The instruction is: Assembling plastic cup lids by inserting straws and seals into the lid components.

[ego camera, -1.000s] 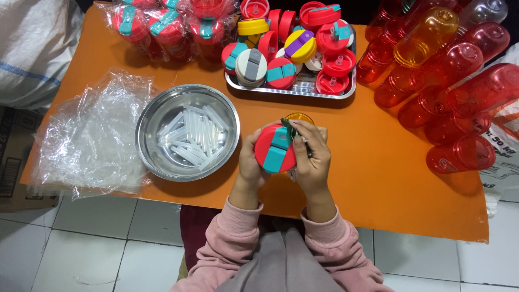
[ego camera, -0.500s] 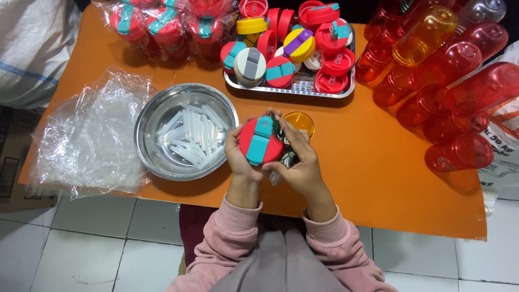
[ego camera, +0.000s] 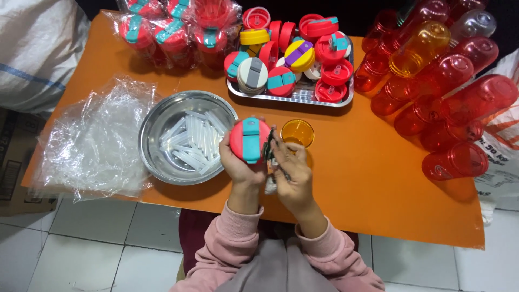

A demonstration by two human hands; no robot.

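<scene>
My left hand [ego camera: 238, 166] grips a round red bottle lid with a teal flip strap [ego camera: 250, 140], held over the orange table [ego camera: 351, 178]. My right hand [ego camera: 289, 173] sits just right of the lid, fingers curled on a small dark green and white piece [ego camera: 270, 154] against the lid's edge. A small orange cup [ego camera: 297, 132] stands right behind my right hand. A steel bowl [ego camera: 157, 121] holding several clear plastic straws [ego camera: 192, 141] sits just left of my left hand.
A metal tray [ego camera: 303, 96] of several coloured lids lies at the back centre. Wrapped red lids [ego camera: 173, 27] sit at the back left. Several red and orange plastic bottles [ego camera: 448, 97] lie at the right. Crumpled clear plastic bags [ego camera: 94, 143] lie at the left.
The lid has shifted left and a little away from me, passing from both hands into the left hand's grip. My right hand dropped to the lid's right edge, uncovering the orange cup.
</scene>
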